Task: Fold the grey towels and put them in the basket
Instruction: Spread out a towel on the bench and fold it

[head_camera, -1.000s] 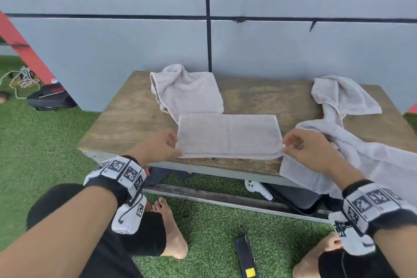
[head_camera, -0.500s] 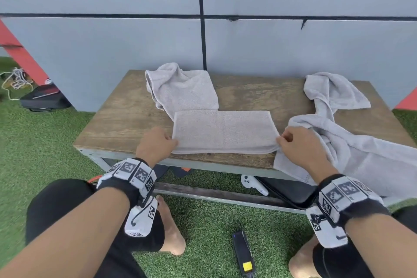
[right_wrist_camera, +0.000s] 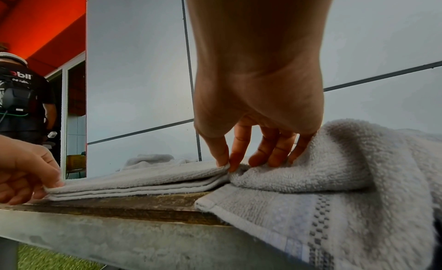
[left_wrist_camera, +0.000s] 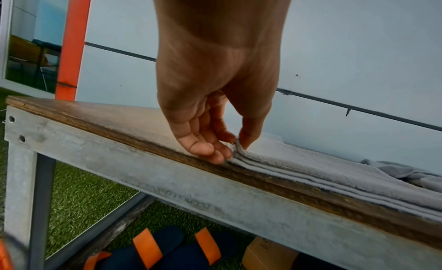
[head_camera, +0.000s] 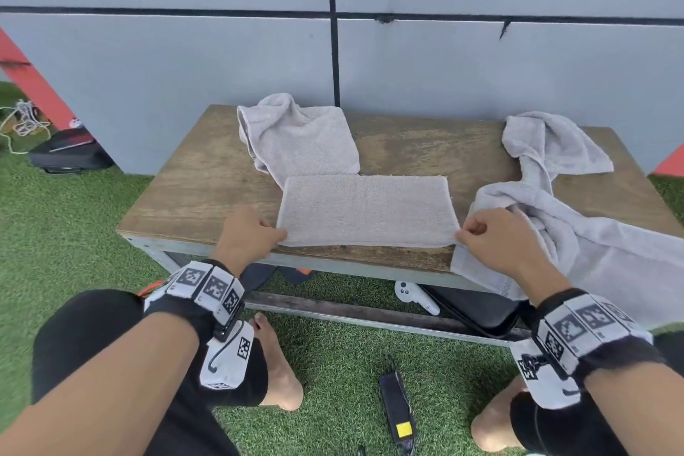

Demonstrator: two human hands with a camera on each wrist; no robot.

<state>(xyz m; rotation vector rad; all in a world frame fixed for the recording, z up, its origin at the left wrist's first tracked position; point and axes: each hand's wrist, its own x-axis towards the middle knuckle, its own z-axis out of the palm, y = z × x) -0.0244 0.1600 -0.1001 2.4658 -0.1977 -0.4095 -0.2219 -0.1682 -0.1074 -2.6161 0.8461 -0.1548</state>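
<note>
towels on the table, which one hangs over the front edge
The crumpled towel on the right: its end droops past the table edge. The folded middle towel and rear towel lie wholly on top.

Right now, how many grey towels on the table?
3. Folded towel at the front edge, pinched by both hands; half-folded towel behind it; crumpled towel on the right, hanging over the edge. None visibly hidden.

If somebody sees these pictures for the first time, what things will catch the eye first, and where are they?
First, the folded grey towel lying flat at the front edge of the wooden table, with the left hand pinching its near left corner and the right hand pinching its near right corner. Next, a long crumpled towel on the right side, hanging over the table edge. A third rumpled towel lies behind the folded one, near the wall.
</note>
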